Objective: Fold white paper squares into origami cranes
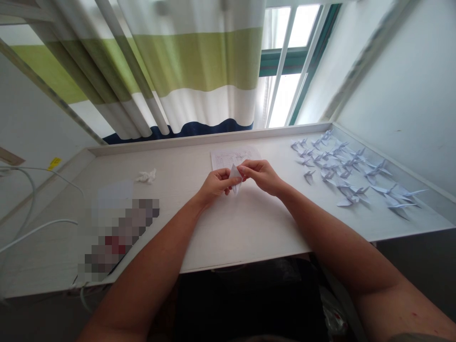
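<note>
Above the middle of the white table I hold a small piece of folded white paper (234, 173), shaped like a narrow pointed diamond and held upright. My left hand (218, 184) pinches it from the left, thumb across its front face. On the other side, the thumb and forefinger of my right hand (261, 175) are closed at the paper's right edge. Just behind both hands lies a printed sheet (228, 156), partly covered by them. Many folded white paper cranes (344, 166) stand in a group at the right end of the table.
A crumpled tissue (146, 176) lies left of my hands. Nearer me is a blurred-out long object (121, 240), close to my left forearm. White cables (42, 228) run along the left side. A raised rim (213, 137) borders the table (249, 232) at the back, below a curtain (192, 61).
</note>
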`<move>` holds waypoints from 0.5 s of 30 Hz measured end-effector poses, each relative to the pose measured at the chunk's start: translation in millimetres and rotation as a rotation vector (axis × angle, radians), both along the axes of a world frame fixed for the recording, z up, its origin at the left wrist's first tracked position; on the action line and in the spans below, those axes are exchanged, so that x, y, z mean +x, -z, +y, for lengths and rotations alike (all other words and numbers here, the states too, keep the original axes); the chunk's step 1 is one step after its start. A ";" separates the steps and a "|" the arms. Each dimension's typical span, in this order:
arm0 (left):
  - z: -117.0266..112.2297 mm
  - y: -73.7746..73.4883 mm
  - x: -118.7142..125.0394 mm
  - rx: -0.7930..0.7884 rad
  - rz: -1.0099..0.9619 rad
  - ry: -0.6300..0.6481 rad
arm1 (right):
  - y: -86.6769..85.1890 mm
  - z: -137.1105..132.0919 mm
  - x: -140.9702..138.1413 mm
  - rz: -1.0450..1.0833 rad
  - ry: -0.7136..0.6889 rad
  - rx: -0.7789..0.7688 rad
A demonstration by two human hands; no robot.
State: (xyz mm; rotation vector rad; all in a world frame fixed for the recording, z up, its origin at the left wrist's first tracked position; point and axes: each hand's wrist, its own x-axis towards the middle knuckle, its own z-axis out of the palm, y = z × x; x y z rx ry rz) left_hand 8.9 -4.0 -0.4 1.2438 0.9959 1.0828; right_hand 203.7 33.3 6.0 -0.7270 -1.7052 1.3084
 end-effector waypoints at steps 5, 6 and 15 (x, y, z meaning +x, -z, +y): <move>4.4 -1.1 -1.5 0.061 -0.104 -0.202 | 3.3 -2.8 -5.2 -0.011 -0.068 -0.141; 4.8 -0.7 -1.3 0.057 -0.123 -0.211 | 4.1 -4.0 -6.9 -0.008 -0.090 -0.150; 3.4 -5.0 -2.2 0.030 -0.119 -0.194 | 2.5 -6.5 -8.0 -0.015 -0.100 -0.208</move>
